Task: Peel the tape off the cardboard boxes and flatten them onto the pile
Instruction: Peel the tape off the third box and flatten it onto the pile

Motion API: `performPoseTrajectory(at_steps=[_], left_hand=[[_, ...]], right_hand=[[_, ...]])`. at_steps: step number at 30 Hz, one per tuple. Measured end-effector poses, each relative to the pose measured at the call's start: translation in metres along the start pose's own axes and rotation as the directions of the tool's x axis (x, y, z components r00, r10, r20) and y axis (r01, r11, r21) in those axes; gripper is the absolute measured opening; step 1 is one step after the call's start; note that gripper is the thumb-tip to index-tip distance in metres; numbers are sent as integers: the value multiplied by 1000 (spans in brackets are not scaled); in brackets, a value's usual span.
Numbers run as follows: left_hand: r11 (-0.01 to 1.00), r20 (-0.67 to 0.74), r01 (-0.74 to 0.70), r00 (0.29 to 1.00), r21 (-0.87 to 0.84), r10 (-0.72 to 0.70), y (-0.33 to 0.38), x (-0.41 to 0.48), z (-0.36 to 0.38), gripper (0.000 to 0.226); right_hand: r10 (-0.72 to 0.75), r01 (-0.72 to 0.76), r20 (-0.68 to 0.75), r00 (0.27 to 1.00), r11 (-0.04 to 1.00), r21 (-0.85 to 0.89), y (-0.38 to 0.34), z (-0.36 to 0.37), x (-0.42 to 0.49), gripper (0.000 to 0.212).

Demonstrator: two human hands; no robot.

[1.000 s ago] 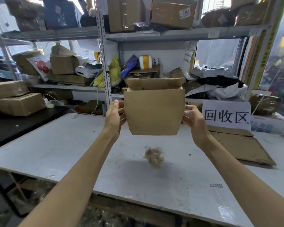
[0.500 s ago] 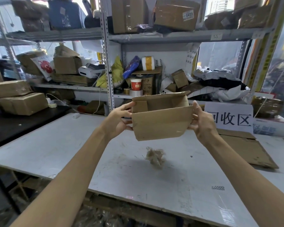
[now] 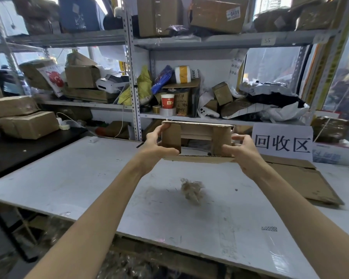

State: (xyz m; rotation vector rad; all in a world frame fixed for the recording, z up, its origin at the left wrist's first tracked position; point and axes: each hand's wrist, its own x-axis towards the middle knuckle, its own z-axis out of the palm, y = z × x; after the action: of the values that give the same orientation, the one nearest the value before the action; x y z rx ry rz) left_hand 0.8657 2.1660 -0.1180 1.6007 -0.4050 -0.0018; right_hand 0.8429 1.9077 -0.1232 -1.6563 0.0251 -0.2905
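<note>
A small brown cardboard box (image 3: 196,130) hangs in the air above the white table (image 3: 73,178), its open side turned toward me so I see into it, with two short flaps folded inward. My left hand (image 3: 155,150) grips its left end and my right hand (image 3: 242,152) grips its right end. A crumpled ball of peeled tape (image 3: 191,190) lies on the table below the box. The pile of flattened cardboard (image 3: 302,182) lies on the table to the right, in front of a white sign (image 3: 282,141).
Metal shelving (image 3: 132,81) crammed with boxes, tape rolls and bags stands behind the table. Taped cardboard boxes (image 3: 28,123) are stacked on a black bench at the left. A white box (image 3: 334,154) sits at the far right by the sign.
The box has been lowered and tipped over, so its open side now faces me instead of its plain outer wall. Both hands kept hold of its ends.
</note>
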Motion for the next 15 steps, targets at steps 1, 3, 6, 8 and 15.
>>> performPoseTrajectory(at_steps=[1,3,6,8,15], left_hand=[[1000,8,-11,1000,0,11,-1,0,2,95],[999,6,-30,1000,33,30,-2,0,6,86],[994,-68,-47,996,96,54,-5,3,8,80],[990,-141,-73,986,123,90,-6,5,11,77],[975,-466,-129,862,181,200,1,17,23,82]], right_hand=[[-40,38,-28,999,996,-75,0,3,-1,66],[-129,113,-76,989,975,-192,0,8,0,76],[-213,159,-140,967,932,-325,1,11,4,74],[-232,174,-123,965,916,-363,1,11,5,66],[-260,265,50,964,950,-164,0,10,8,50]])
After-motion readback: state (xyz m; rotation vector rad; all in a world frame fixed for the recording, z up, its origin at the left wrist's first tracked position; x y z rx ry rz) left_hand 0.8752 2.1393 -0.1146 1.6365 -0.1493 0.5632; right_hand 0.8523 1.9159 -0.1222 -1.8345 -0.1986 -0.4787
